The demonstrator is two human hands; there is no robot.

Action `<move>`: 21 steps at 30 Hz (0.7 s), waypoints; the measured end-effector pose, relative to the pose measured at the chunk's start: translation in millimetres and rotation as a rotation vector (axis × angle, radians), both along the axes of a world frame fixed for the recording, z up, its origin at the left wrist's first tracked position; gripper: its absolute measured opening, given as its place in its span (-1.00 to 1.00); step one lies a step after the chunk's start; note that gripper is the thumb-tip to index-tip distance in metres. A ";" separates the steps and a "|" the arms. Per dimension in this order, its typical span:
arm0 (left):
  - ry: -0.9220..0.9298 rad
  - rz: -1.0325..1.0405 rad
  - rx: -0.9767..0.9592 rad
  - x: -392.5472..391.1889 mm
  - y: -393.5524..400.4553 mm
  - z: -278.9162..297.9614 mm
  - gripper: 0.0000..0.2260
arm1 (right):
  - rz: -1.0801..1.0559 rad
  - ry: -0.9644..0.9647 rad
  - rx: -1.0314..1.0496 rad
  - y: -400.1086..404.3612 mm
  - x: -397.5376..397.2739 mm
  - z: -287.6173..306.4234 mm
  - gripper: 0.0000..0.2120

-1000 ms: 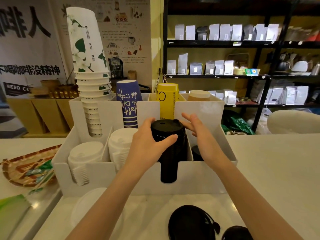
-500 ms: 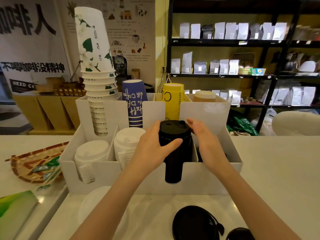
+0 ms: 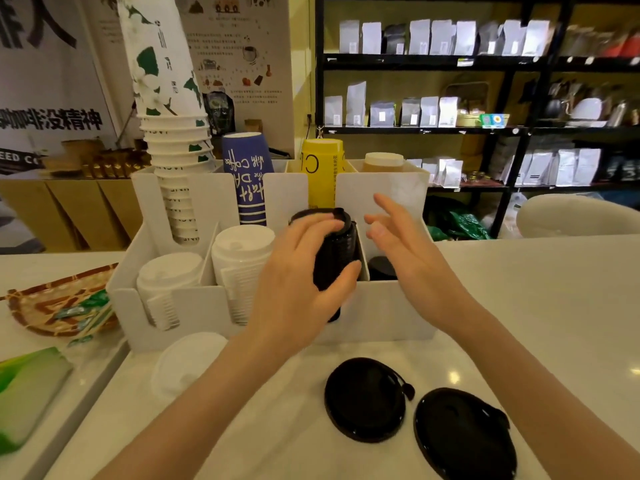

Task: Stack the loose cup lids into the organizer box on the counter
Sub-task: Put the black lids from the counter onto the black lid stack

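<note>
Head view: looking down over a pale counter [image 3: 519, 306] at a white organizer box [image 3: 381, 317]
Left hand [image 3: 298, 289]: wrapped round a stack of black lids [image 3: 337, 251], thumb on the near side, fingers laid over the top lid
Stack of black lids: standing in the third front compartment from the left, tilted a little to the left, lower end showing through the slot in the front wall
Right hand [image 3: 408, 258]: spread wide, fingers apart, hovering just right of the black stack, clear of it, holding nothing
Rightmost front compartment: a few black lids [image 3: 381, 268] lying low inside, partly hidden behind the right hand
Left front compartments: two stacks of white lids [image 3: 242, 261], side by side
Back row of the box: tall stack of white-and-green paper cups [image 3: 169, 126], blue cups [image 3: 247, 181], yellow cups [image 3: 322, 171], tan cups [image 3: 382, 161], all upside down
Loose on the counter, near side of the box: two black lids [image 3: 367, 398] flat between the forearms, nearly touching; one white lid [image 3: 190, 362] flat to the left, close to the box front
Far left: woven tray [image 3: 52, 306] holding green packets
Behind: dark shelves [image 3: 450, 60] of pale pouches
</note>
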State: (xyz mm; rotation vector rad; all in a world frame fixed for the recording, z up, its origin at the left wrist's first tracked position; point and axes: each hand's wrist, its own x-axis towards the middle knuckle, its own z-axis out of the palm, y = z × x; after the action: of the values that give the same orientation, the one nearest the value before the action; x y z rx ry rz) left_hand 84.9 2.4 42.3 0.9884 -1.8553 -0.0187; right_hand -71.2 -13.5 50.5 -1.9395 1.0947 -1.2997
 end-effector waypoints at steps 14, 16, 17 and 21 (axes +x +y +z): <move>-0.356 -0.248 0.592 12.0 30.7 -106.9 -0.11 | -0.074 0.243 0.305 62.2 -48.2 -94.8 -0.39; -0.360 -0.253 0.575 12.4 29.8 -108.5 -0.13 | -0.129 0.349 0.238 63.2 -48.6 -96.7 -0.37; -0.353 -0.252 0.571 12.4 29.7 -108.9 -0.14 | -0.157 0.389 0.216 64.3 -47.8 -96.4 -0.36; -0.300 -0.230 0.572 11.7 29.4 -108.8 -0.15 | -0.164 0.476 0.173 70.9 -39.7 -93.3 -0.50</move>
State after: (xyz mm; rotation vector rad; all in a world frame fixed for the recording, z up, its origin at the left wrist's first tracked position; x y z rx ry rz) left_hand 96.6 31.8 -66.5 1.1994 -2.2944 -0.5970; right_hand -110.9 57.4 -42.8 -2.1145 1.5664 -0.7991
